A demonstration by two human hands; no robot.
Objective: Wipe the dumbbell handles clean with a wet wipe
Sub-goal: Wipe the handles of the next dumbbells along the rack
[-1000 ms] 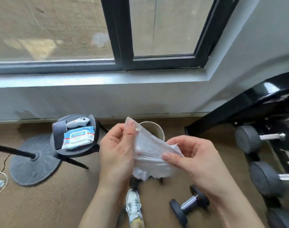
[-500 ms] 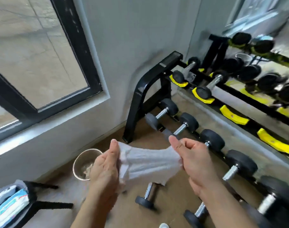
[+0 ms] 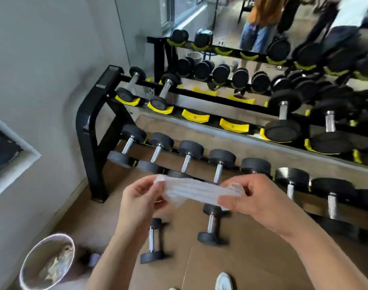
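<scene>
Thumb and curled fingers of the left hand (image 3: 141, 197) pinch one end of the wet wipe (image 3: 191, 190); the right hand (image 3: 256, 204) pinches the other end the same way. The wipe is stretched between them as a creased white band. Under the left hand a small dumbbell (image 3: 152, 241) lies on the brown floor (image 3: 252, 258), its chrome handle bare. Under the right hand lies a larger dumbbell (image 3: 211, 225), near the small one but apart from it. The toe of a white shoe (image 3: 223, 281) shows below the right forearm. Down and left of the left hand stands a round metal bin (image 3: 35, 258) with crumpled waste inside. Past both hands a black rack (image 3: 84, 130) carries a lower row of dumbbells (image 3: 187, 160) just beyond the wipe. Its upper row (image 3: 162, 95) sits on yellow cradles. Farthest back is a mirror (image 3: 225, 53).
</scene>
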